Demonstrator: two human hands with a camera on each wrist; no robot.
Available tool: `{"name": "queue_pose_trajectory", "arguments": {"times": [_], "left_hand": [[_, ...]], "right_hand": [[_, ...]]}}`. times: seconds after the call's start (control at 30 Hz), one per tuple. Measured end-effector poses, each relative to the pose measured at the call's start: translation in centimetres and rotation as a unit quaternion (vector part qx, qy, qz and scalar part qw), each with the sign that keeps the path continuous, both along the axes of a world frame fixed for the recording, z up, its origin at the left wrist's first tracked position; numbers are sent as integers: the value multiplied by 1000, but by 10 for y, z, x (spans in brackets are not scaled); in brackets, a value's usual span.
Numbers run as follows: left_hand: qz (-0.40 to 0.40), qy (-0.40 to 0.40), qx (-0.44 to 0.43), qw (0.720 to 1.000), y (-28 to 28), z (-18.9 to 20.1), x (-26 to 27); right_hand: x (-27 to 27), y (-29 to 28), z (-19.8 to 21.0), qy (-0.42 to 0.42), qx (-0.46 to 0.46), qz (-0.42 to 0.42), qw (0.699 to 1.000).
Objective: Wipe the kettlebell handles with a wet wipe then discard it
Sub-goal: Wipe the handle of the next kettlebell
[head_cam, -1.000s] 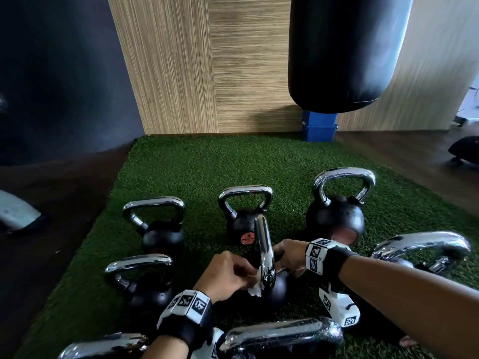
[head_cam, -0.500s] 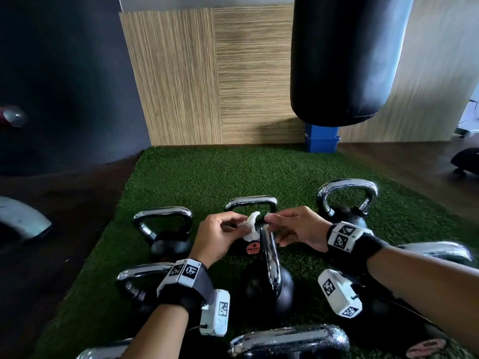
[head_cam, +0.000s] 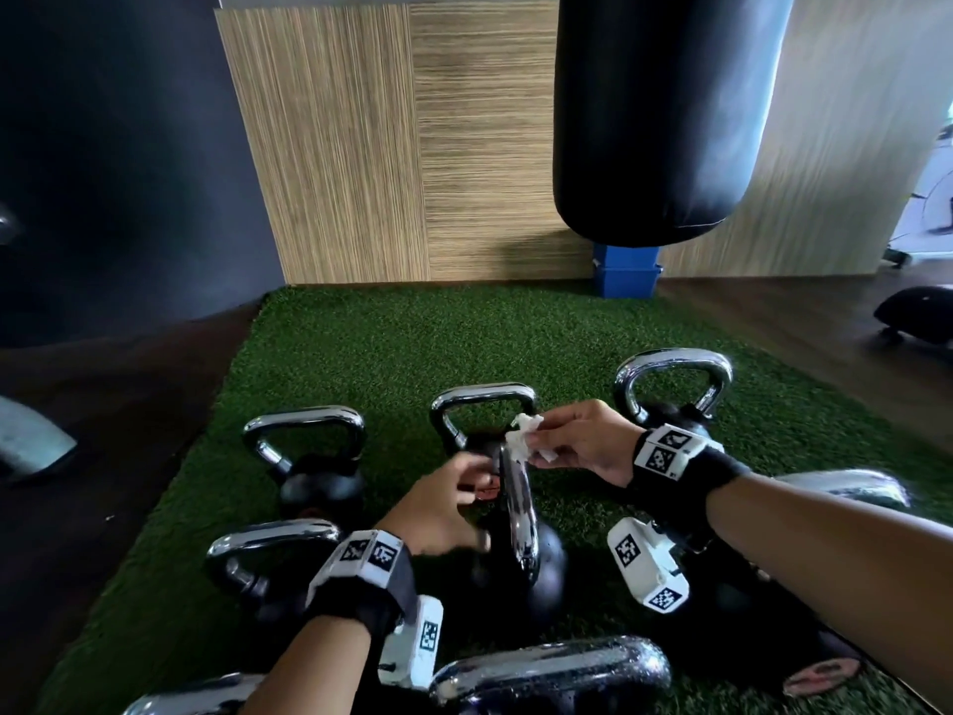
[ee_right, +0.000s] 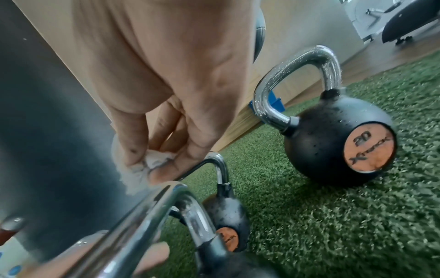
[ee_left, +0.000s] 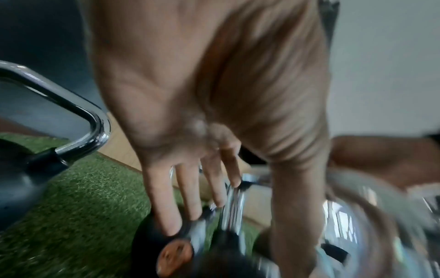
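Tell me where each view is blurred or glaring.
Head view: mostly sharp, left hand smeared, glare on the chrome kettlebell handle. Left wrist view: heavy motion blur at lower right. Right wrist view: near handle blurred, black 20 kettlebell crisp.

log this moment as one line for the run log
step: wiping handles | right hand: pinches wet wipe at top of middle kettlebell handle | left hand: fingers straight beside that handle, holds nothing | discard: not yet

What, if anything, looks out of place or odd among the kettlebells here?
One thing: the middle kettlebell stands turned edge-on, its handle running front to back, while the others around it face square-on. Droplets speckle the nearest handle. The right hand pinches the crumpled wipe; nothing looks spilled or broken.
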State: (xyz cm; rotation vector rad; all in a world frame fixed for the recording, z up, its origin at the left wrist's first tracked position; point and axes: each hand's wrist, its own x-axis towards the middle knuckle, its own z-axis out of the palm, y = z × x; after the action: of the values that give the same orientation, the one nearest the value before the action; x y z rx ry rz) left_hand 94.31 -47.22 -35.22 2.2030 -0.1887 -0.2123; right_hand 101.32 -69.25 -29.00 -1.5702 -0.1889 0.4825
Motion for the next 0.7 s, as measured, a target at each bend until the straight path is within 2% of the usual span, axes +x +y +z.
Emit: {"name": "queue_pose_trajectory", "arguments": {"times": [0.03,0.07,0.17,0.23,0.3,0.4,0.47,0.53,0.7], "left_hand": [[-37,21,94,995,-4,-9,-2],[-73,24,148,986,-11,-19,-4],[-127,-20,177,976,-35,-48,-10],[-93,-56,192,975,-46,-65,-13],[-46,-78,181,979,-48,-78,-9],[-45,-118,173,977,-49,-87,-2],[-39,-139,116,983,-46,-89,-2],[-37,-141,34,989,-41,-90,0],[-62,-119,13,991,-36,-88,13]], "right_hand": [[3,-4,-3,-9,-14,-25,1000],[6,-8,-6,-18,-33,-47,998],[13,-15,-17,-27,-67,-82,994],[15,-15,-26,-22,-64,-96,993],[18,-12,-38,-32,-83,-111,990],[23,-5,-56,-56,-144,-125,980],[25,3,-68,-61,-171,-126,975],[23,12,-79,-73,-206,-121,968],[19,18,-102,-108,-275,-147,944]]}}
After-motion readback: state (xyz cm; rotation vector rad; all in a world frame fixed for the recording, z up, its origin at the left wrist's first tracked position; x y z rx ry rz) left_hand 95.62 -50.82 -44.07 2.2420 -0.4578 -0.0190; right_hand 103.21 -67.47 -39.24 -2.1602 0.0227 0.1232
